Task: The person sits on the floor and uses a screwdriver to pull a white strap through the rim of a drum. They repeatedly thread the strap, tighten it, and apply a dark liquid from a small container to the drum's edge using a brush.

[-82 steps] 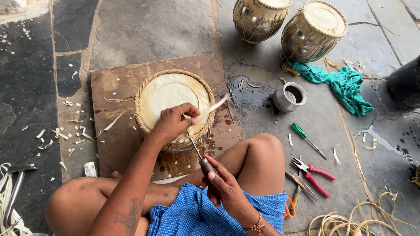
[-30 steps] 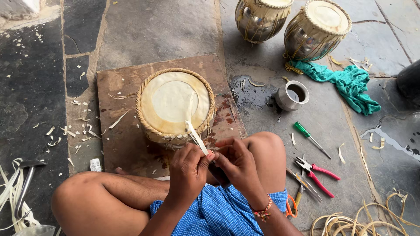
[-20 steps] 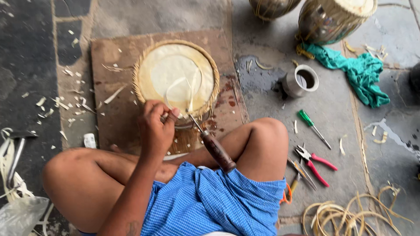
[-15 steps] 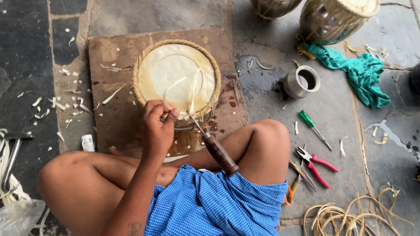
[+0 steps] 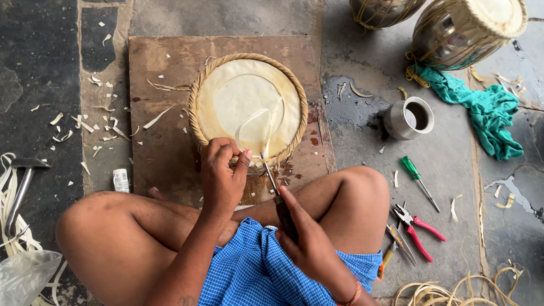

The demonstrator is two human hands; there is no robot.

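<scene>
A round drum head (image 5: 249, 105) with a braided pale rim lies on a brown wooden board (image 5: 164, 79) in front of my crossed legs. My left hand (image 5: 222, 175) rests at its near rim, fingers pinching a thin pale strip (image 5: 258, 122) that loops up over the skin. My right hand (image 5: 303, 232) grips the dark handle of a pointed metal tool (image 5: 276, 190), its tip close to the rim beside my left fingers.
Two lashed metal drums (image 5: 464, 28) stand at the back right by a green cloth (image 5: 487, 107). A small metal cup (image 5: 411, 118), a green screwdriver (image 5: 418, 181) and red pliers (image 5: 416, 229) lie on the right. A hammer (image 5: 22, 184) and pale shavings lie left.
My right hand, out of sight half a second ago while the tool rested on my leg, has come back and taken the tool's handle. My left hand stays at the rim with the strip.
</scene>
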